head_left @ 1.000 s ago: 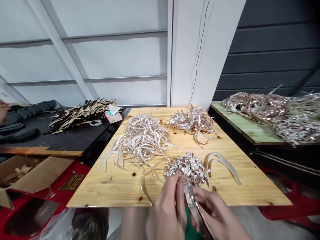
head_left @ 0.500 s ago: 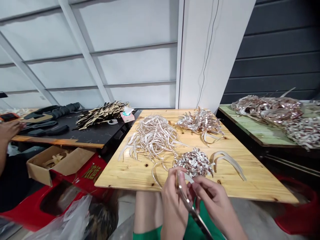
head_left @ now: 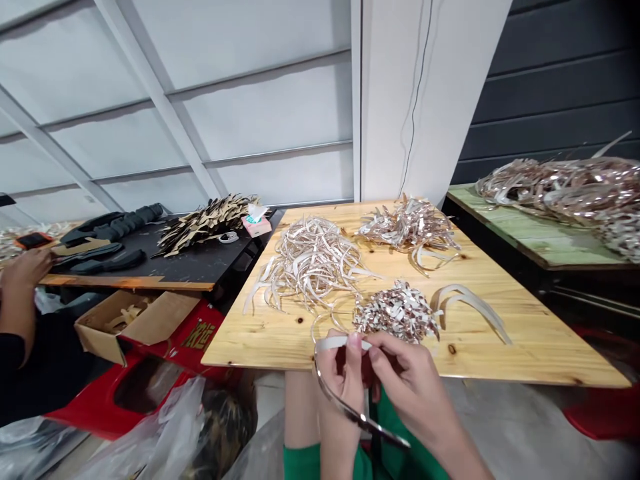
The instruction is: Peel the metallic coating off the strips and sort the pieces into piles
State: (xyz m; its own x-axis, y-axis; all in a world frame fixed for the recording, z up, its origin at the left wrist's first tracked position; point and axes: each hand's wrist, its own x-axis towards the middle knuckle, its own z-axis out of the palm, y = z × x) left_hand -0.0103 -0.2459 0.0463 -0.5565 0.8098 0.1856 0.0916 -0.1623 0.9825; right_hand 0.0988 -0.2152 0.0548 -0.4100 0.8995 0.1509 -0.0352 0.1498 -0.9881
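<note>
Foil-backed strip (head_left: 380, 432) curves between the left hand (head_left: 340, 393) and right hand (head_left: 413, 390), both closed in a pinch just off the near edge of the pine board (head_left: 280, 350).

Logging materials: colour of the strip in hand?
The strip is cream and shiny silver; best in head view.

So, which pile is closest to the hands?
The front pile of short shiny scraps, just beyond the hands; the long-strip pile and the back pile sit farther away.
</note>
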